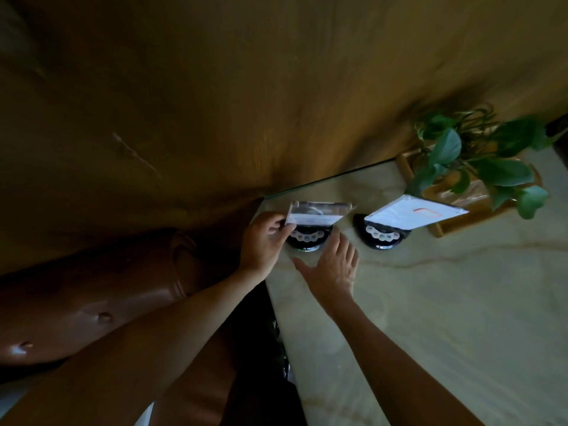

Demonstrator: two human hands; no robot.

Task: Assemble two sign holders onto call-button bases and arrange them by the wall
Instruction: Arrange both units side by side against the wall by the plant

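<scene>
The wood-panelled wall [215, 87] fills the upper and left part of the view. A brown padded seat [92, 302] sits at lower left. The pale marbled counter [445, 302] occupies the right side, its far edge meeting the wall.

A leafy plant [479, 155] stands in a wooden tray [408, 167] at the far right of the counter, close to the wall.

Two assemblies stand side by side near the wall, apart from each other. The right sign holder [415, 213] sits seated on the right call-button base [382, 235]; its long axis runs left to right, and its face tilts back toward the wall with the white insert showing. The left sign holder [319, 213] stands over the left call-button base [307, 238] at the counter's far left corner, long axis also left to right, face toward the camera. Whether it is fully seated cannot be told.

The left hand [264, 241] has its grip pinched on the left edge of the left sign holder. The right hand [332, 265] is released, fingers spread flat, with fingertips just beside the right edge of the left call-button base.
</scene>
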